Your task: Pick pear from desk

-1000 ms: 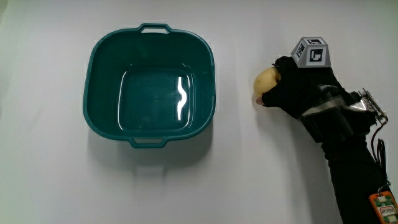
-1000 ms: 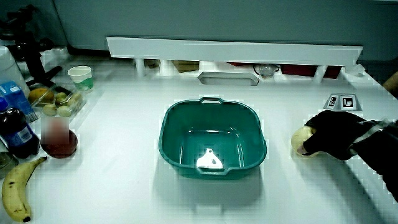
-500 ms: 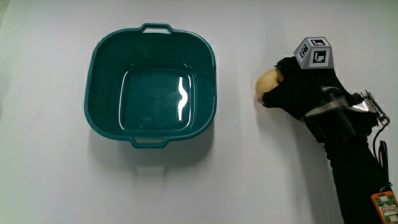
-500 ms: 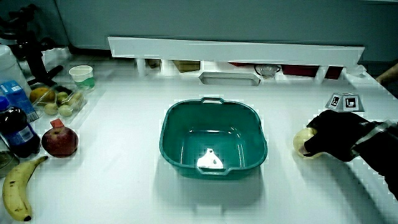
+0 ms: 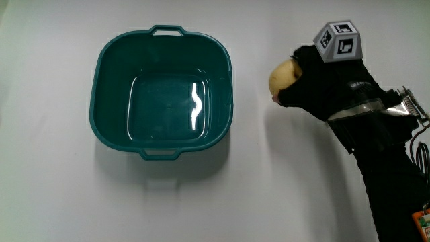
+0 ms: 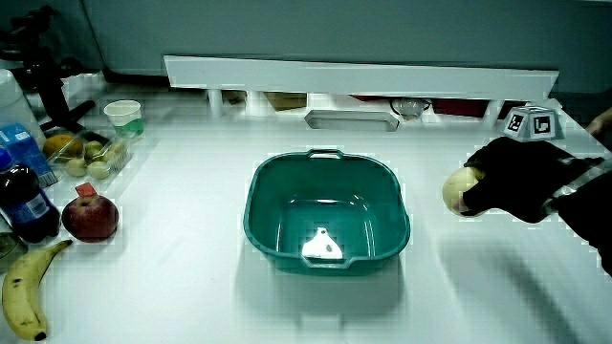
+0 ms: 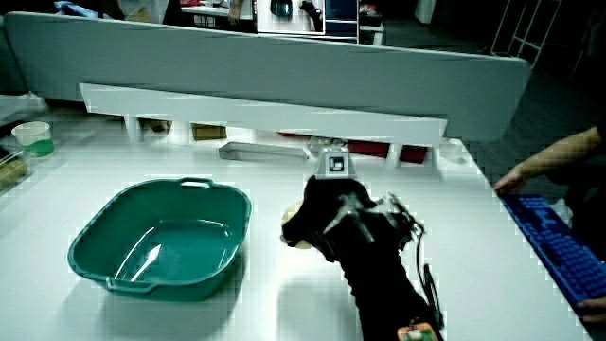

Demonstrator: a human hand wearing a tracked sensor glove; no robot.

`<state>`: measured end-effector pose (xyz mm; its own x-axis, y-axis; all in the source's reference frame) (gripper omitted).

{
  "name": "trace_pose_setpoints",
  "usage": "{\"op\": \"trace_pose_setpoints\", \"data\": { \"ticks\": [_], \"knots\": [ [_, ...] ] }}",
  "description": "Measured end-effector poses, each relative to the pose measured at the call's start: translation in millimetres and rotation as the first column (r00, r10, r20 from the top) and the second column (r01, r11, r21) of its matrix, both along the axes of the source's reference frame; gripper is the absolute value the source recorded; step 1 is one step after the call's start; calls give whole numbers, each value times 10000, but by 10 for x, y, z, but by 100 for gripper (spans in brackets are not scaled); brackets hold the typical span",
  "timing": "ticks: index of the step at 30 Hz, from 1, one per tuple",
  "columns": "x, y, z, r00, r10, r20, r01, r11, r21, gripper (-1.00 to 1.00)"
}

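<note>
A pale yellow pear (image 5: 282, 76) is held in the gloved hand (image 5: 316, 84), whose fingers are curled around it. In a side view the pear (image 6: 459, 190) hangs clear of the table, with a shadow under it, and the hand (image 6: 516, 177) wraps its end. The hand (image 7: 317, 218) hides most of the pear in a side view; only a pale bit (image 7: 296, 242) shows below the fingers. The hand and pear are beside the teal basin (image 5: 162, 90), at about its mid-height over the white table (image 5: 269, 188).
The teal basin (image 6: 328, 212) has nothing in it. At the table's edge lie a banana (image 6: 24, 291), a red apple (image 6: 91, 217), a dark bottle (image 6: 27, 203), a box of fruit (image 6: 86, 153) and a cup (image 6: 124, 117). A low white partition (image 6: 359, 75) runs along the table.
The hand has lifted the pear off the table and carried it a little toward the basin. The basin has not moved.
</note>
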<state>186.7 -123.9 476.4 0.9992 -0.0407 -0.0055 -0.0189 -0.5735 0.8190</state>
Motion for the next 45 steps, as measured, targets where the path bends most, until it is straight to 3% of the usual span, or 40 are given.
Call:
{"op": "trace_pose_setpoints", "data": {
  "ticks": [5,6,11,12,14,15,16,22,30,35,36,38,39,40,41,42,44,45],
  "knots": [
    [17,-4,35,9997,153,-190,-151,9999,80,51],
    [10,0,27,9999,150,1,-150,9998,93,54],
    [23,2,23,9997,187,-128,-183,9994,309,69],
    [31,2,29,9998,160,110,-163,9996,251,71],
    [53,4,35,9998,182,-99,-176,9980,605,77],
    [58,8,42,9998,191,7,-191,9989,425,80],
    [51,14,15,9998,135,117,-143,9976,680,83],
    [69,19,16,9999,116,66,-122,9945,1037,100],
    [53,-7,-79,9999,-169,-36,172,9913,1307,100],
    [-17,-57,-262,9992,-338,-190,367,9831,1794,100],
    [-76,-56,-372,9985,-528,146,492,9816,1843,100],
    [-134,-82,-483,9976,-685,26,661,9724,2239,100],
    [-151,-95,-505,9976,-685,84,651,9750,2124,100],
    [-177,-108,-542,9967,-813,65,777,9708,2272,100],
    [-220,-108,-623,9957,-863,350,765,9722,2211,100],
    [-238,-122,-651,9965,-821,158,757,9657,2485,100],
    [-305,-137,-718,9942,-955,503,813,9689,2337,100],
    [-349,-135,-773,9930,-973,663,771,9630,2582,100]
  ]
}}
